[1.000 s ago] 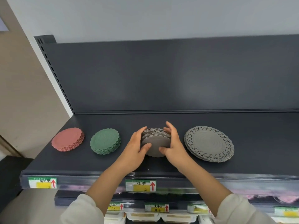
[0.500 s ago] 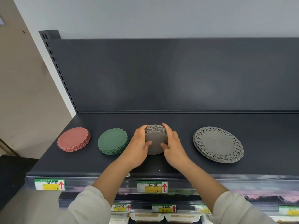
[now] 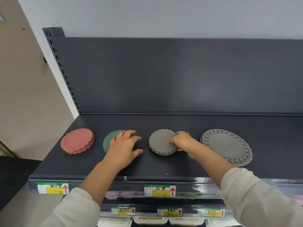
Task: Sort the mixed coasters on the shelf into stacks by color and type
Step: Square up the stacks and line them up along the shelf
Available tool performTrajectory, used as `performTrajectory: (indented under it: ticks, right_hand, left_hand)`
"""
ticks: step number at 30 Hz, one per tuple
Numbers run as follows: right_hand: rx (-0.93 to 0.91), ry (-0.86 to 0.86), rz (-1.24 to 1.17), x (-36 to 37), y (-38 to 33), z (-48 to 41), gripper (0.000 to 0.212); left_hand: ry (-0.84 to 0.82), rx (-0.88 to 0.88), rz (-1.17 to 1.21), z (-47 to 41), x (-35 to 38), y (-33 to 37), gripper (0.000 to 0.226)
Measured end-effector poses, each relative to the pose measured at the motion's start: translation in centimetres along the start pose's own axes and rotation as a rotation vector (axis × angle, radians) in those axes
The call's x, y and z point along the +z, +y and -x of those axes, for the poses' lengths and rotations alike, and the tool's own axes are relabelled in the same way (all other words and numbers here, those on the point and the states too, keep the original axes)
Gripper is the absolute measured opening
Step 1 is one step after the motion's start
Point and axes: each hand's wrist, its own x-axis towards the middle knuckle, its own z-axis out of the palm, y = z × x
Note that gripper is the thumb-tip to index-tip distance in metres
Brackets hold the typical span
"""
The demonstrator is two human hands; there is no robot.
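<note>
My right hand [image 3: 182, 141] curls its fingers over the right edge of the small gray scalloped stack [image 3: 161, 142], gripping it where it lies flat on the dark shelf [image 3: 164, 167]. My left hand [image 3: 124, 148] is spread and relaxed, holding nothing, partly covering the green stack [image 3: 109, 141] beneath it. Further left of that hand sits the pink stack [image 3: 77, 141]. Just right of my right hand lies the wider gray lace stack [image 3: 229, 146].

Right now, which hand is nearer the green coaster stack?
Left. The left hand is spread over the right side of the green coaster stack; the right hand is farther right, fingers curled on the edge of the grey scalloped stack.
</note>
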Motion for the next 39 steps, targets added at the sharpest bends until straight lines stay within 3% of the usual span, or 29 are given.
performTrajectory:
  ticks: [6, 8, 10, 13, 15, 18, 22, 28, 39]
  right_hand:
    - [-0.128, 0.190, 0.236, 0.2, 0.3, 0.4, 0.048]
    - [-0.265, 0.309, 0.225, 0.0, 0.7, 1.9, 0.049]
    - [-0.467, 0.374, 0.136, -0.2, 1.9, 4.0, 0.035]
    - [-0.724, 0.339, 0.177, 0.4, 4.9, 7.8, 0.016]
    - [-0.813, 0.302, 0.279, 1.2, 6.8, 9.5, 0.028]
    - [-0.954, 0.284, 0.531, 2.9, 9.1, 9.5, 0.048]
    - [-1.021, 0.357, 0.565, 4.2, 10.5, 9.4, 0.062]
    - [-1.124, 0.452, 0.592, 5.2, 12.2, 8.9, 0.034]
    - [-1.146, 0.589, 0.524, 6.8, 12.4, 9.9, 0.027]
  left_hand:
    - [0.034, 0.045, -0.042, 0.2, 0.8, -0.7, 0.039]
    - [0.026, 0.052, -0.036, 0.2, 0.8, -0.8, 0.038]
    - [0.047, 0.061, -0.002, 0.3, 0.6, -0.8, 0.035]
    - [0.296, 0.154, 0.219, 1.2, 0.3, 0.1, 0.017]
    - [0.360, 0.171, 0.425, 2.6, 0.1, 1.2, 0.010]
    - [0.268, 0.291, 0.401, 5.0, 1.3, 2.2, 0.011]
    - [0.122, 0.349, 0.364, 6.6, 2.8, 2.0, 0.041]
    - [0.084, 0.463, 0.111, 8.7, 4.1, 1.5, 0.079]
    - [0.298, 0.344, -0.053, 11.1, 5.2, 2.7, 0.072]
